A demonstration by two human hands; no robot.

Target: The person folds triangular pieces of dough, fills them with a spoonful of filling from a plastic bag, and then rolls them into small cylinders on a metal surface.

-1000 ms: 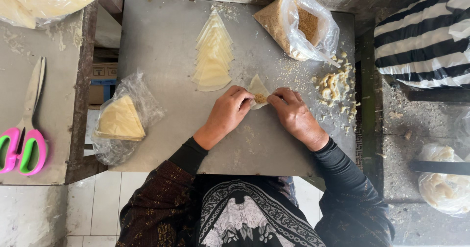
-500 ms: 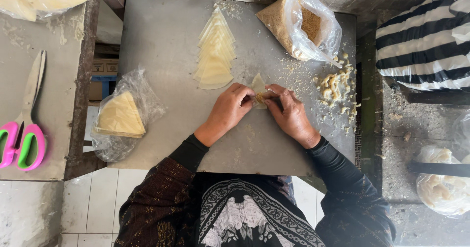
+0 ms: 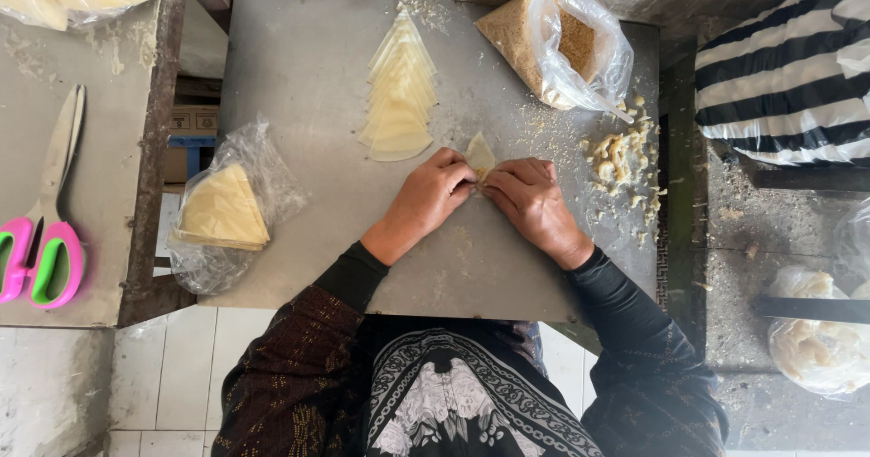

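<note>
On the grey metal tabletop [image 3: 299,86], my left hand [image 3: 433,192] and my right hand [image 3: 535,200] meet fingertip to fingertip around a small pale triangular pastry wrapper [image 3: 479,154]. Both pinch its lower edge; only its pointed top shows above my fingers. Just beyond my left hand lies a fanned stack of pale triangular wrappers [image 3: 399,95]. Right of my right hand is a loose heap of crumbly yellowish filling [image 3: 618,160].
A clear bag of brown crumbs [image 3: 562,45] lies at the far right of the tabletop. A plastic bag of triangular wrappers [image 3: 222,208] sits at the left edge. Pink and green scissors [image 3: 41,230] lie on the left table. A striped cloth [image 3: 788,67] is at right.
My hands have drawn closer together over the wrapper, covering more of it. It has shifted slightly toward me. Nothing else has moved.
</note>
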